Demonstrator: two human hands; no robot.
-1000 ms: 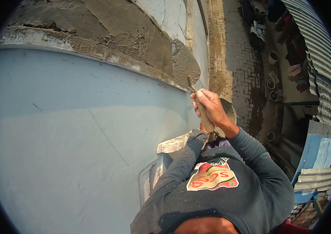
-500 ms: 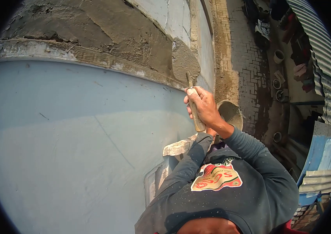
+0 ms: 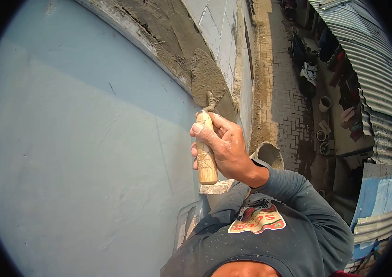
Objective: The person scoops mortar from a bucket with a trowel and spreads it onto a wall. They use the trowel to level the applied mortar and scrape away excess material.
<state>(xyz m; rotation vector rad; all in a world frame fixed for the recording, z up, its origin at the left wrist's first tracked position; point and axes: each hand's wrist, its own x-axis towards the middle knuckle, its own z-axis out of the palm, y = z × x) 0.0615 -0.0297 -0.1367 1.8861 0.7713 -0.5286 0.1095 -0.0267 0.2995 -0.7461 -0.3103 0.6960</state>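
My right hand [image 3: 223,145] is closed around the pale wooden handle of a trowel [image 3: 207,159], thumb laid along its top. Wet grey mortar coats the trowel's blade [image 3: 206,74], which overlaps the mortar band [image 3: 163,27] on the wall beside a narrow raised ledge [image 3: 133,39]. Below my right wrist, the left sleeve [image 3: 226,203] reaches forward; my left hand is hidden behind the right forearm. A mortar-stained bucket [image 3: 270,154] shows just past my right wrist.
A smooth light-blue wall [image 3: 90,152] fills the left side. Far below runs a paved lane [image 3: 286,87] with several pots and a corrugated roof [image 3: 367,60] along it. A weathered ledge end [image 3: 217,187] juts out near my left sleeve.
My right hand with the trowel has come nearer and down to the left in view, its handle now more upright. The view has turned, and the left hand has gone out of sight.
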